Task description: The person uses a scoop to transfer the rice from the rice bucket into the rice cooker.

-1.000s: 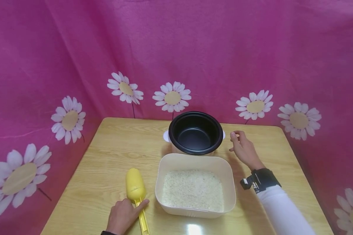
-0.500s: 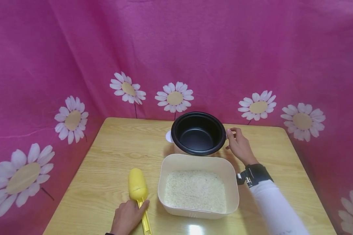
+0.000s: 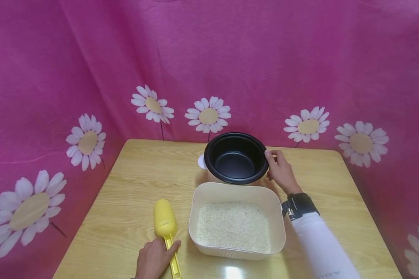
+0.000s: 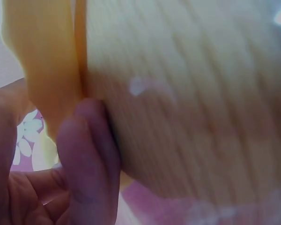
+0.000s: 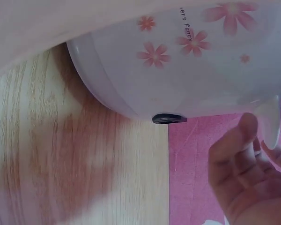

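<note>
A yellow scoop [image 3: 165,217] lies on the table at the lower left of the head view. My left hand [image 3: 153,259] grips its handle [image 4: 49,61], thumb and fingers on either side in the left wrist view. A rice cooker [image 5: 178,70], pale with pink flowers, stands at the back with its black inner pot [image 3: 235,164] open and nothing visible inside. My right hand [image 3: 282,172] holds the white side handle [image 5: 271,124], which sits between curled fingers and thumb in the right wrist view. Before the cooker is a cream bin [image 3: 237,254] holding rice [image 3: 234,226].
The wooden table [image 3: 132,186] ends at a pink curtain [image 3: 251,58] with white daisies, at the back and both sides. The bin stands close in front of the cooker, between my two hands. The cooker's other handle [image 3: 202,162] sticks out left.
My right hand has moved left from beside the rice cooker onto its side handle. My left hand stays on the scoop's handle. The whole view shifted slightly.
</note>
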A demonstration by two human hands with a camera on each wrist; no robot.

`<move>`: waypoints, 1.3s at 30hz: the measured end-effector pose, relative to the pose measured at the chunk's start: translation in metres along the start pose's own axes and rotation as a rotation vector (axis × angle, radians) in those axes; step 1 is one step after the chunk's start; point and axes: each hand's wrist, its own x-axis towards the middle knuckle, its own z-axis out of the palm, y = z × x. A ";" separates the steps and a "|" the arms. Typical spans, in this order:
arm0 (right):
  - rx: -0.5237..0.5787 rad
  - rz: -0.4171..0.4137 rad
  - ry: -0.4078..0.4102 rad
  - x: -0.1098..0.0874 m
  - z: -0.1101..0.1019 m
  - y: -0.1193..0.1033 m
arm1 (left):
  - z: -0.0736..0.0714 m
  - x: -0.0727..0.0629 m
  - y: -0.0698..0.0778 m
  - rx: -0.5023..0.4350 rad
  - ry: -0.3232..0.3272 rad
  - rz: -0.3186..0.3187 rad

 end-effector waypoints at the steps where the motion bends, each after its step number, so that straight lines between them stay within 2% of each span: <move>1: 0.017 0.008 -0.009 0.000 0.001 0.000 | 0.000 0.000 0.000 0.000 0.004 -0.003; 11: 0.107 0.046 -0.070 0.004 0.005 0.001 | 0.000 0.001 -0.002 -0.015 0.055 0.004; 19: 0.255 -0.024 -0.156 0.009 0.009 0.008 | 0.000 0.003 -0.006 -0.026 0.045 0.002; 25: 0.254 -0.005 -0.141 0.012 0.012 0.014 | 0.000 0.002 -0.007 -0.050 0.035 -0.004; 34: 0.121 -0.034 -0.044 0.018 0.018 0.014 | 0.002 0.002 -0.008 -0.064 0.037 -0.025; 39: 0.161 -0.061 -0.031 0.022 0.021 0.018 | 0.002 0.002 -0.008 -0.064 0.043 -0.006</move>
